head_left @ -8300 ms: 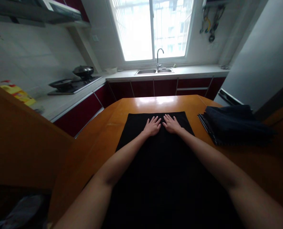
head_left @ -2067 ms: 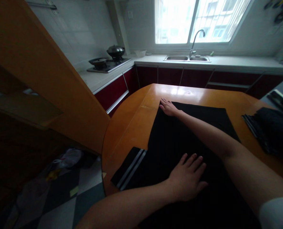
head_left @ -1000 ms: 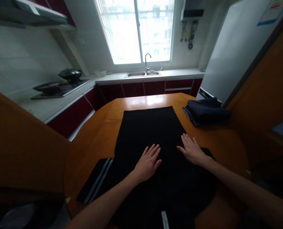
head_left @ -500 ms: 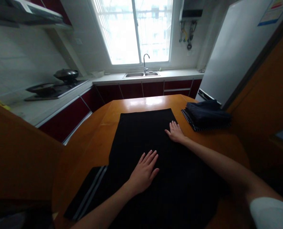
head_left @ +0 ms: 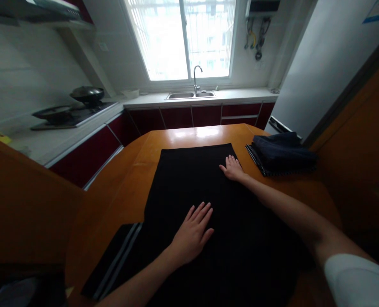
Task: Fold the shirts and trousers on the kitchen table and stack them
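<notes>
A black garment with two grey stripes on one sleeve, which looks like a shirt, lies spread flat on the wooden table. Its straight edge faces the window, and the striped part sticks out at the lower left. My left hand rests palm down on the middle of the cloth, fingers stretched out. Farther off, my right hand lies flat near the shirt's far right edge with its fingers spread. The near part of the garment is dark, and my forearms cover some of it.
Folded dark clothes are stacked on the table at the right. Beyond the table are a counter with a sink, a stove with two pans at the left, and a fridge at the right.
My right hand has slid slightly away from me along the shirt's right edge. My left hand stays in place on the cloth. The camera view has shifted a little.
</notes>
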Tool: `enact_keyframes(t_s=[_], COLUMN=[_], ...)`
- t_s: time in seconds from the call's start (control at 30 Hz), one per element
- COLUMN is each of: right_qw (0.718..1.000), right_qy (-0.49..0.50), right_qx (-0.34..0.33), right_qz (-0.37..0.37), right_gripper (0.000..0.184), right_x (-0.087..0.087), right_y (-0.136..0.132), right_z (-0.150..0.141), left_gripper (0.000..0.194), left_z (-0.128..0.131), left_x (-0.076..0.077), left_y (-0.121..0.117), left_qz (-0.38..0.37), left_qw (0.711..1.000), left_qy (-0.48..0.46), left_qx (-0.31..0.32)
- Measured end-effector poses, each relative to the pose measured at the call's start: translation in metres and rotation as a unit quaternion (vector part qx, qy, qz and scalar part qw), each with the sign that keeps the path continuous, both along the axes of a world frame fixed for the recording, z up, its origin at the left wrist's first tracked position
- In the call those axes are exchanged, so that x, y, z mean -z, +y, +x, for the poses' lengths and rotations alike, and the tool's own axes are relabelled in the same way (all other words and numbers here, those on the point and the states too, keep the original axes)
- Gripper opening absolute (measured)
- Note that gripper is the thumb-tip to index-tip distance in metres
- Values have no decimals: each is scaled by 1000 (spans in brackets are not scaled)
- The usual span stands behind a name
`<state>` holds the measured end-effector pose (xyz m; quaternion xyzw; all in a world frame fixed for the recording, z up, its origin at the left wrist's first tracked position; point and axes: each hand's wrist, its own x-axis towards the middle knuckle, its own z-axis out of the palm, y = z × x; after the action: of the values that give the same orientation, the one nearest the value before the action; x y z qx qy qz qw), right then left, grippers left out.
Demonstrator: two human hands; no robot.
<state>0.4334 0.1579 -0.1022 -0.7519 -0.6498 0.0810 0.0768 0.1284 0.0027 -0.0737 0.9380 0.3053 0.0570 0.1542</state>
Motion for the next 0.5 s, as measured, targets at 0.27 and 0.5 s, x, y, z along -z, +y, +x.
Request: enact_keyframes(t_s=[0.27, 0.5], right_qw=[1000, 999], right_qy=[3, 13], right_qx=[13, 12], right_qz=[21, 39], right_gripper=[81, 68], right_x=[3, 1], right_y=[22, 53], right_z=[5, 25], left_gripper=[60, 60], left_z=[0, 0], left_x=[-2, -3], left_y=[0, -1], left_qz=[-9, -6], left_qw=[1000, 1000], left_qy=[15, 6], left_qx=[0, 2])
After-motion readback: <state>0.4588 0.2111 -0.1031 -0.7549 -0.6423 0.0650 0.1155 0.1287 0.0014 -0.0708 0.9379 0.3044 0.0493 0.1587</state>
